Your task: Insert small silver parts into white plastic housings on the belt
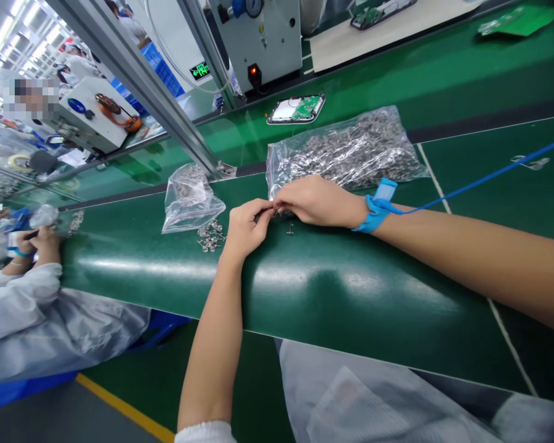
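Observation:
My left hand (249, 226) and my right hand (305, 200) meet fingertip to fingertip over the green table (341, 283). Both are pinched, and what lies between the fingertips is too small to make out. A blue strap with a cord circles my right wrist. Just behind my right hand lies a large clear bag (351, 147) full of small metal parts. A smaller clear bag (191, 194) rests left of my left hand, with a loose pile of metal parts (210, 236) beside it. One small metal part (290, 229) lies below my right hand.
Behind the large bag, a device with a green circuit board (300, 109) lies on the green surface. A metal post (166, 104) rises at the back left. At the far left, a co-worker's hands (46, 240) are over the same table. A blue cord (489, 177) stretches to the right.

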Motion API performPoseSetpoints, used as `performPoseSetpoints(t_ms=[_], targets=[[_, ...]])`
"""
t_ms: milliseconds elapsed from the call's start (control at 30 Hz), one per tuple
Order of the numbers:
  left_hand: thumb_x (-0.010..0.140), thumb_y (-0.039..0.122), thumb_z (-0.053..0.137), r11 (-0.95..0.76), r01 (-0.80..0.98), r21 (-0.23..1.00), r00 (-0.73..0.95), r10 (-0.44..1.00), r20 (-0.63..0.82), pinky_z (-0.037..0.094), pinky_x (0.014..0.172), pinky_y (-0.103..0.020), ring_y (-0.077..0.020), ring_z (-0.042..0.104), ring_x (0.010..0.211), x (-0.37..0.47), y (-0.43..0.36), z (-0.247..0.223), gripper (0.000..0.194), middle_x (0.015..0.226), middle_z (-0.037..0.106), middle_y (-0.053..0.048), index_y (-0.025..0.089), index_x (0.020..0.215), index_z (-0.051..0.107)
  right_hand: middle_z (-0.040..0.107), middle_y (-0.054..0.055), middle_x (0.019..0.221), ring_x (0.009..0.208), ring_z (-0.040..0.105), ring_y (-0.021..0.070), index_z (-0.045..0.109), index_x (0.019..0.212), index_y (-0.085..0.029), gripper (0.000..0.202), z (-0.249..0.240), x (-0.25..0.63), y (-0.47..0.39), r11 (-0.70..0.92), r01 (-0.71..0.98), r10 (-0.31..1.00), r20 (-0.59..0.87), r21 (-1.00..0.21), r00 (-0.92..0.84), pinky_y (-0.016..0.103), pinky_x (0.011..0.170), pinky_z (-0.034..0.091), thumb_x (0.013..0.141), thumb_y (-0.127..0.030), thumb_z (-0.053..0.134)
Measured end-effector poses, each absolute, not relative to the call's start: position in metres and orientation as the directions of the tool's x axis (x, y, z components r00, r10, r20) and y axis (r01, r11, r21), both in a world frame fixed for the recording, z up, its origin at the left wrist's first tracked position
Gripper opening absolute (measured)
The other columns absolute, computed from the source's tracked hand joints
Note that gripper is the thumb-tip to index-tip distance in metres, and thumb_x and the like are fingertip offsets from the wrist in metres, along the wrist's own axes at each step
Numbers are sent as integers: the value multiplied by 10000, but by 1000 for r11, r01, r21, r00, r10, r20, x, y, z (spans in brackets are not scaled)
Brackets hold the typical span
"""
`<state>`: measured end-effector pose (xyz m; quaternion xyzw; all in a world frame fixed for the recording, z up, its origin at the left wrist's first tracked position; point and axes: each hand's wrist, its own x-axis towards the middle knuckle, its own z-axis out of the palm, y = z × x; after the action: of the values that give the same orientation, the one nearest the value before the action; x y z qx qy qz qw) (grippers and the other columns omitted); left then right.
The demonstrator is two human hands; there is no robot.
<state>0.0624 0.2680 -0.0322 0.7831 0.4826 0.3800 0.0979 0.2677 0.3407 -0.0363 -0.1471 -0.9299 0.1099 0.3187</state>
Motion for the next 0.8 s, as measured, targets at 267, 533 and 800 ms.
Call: performPoseSetpoints(t_ms=[267,533,800], targets=[[893,426,706,-363,402,840,-36,911,411,509,593,-240,-94,606,563,52,278,-39,239,745,711,-1,193,945,707,612,180,1276,1057,610,287,648,1144,-168,293,-47,257,337,918,96,346,658,-385,-669,415,870,477,961,-395,629],[806,437,815,-357,255,899,-53,923,382,504,548,-189,-82,644,562,68,273,-41,352,730,706,28,202,930,584,674,10,706,653,628,158,669,899,-167,119,-47,249,334,581,-5,695,499,-814,-518,280,638,462,923,-274,622],[677,402,916,-388,200,900,-209,880,426,499,537,-192,-71,614,560,62,281,-42,316,726,709,11,185,817,734,692,14,723,561,636,117,601,932,-156,71,-49,250,342,202,-258,745,319,-945,-586,231,509,479,895,-175,659]])
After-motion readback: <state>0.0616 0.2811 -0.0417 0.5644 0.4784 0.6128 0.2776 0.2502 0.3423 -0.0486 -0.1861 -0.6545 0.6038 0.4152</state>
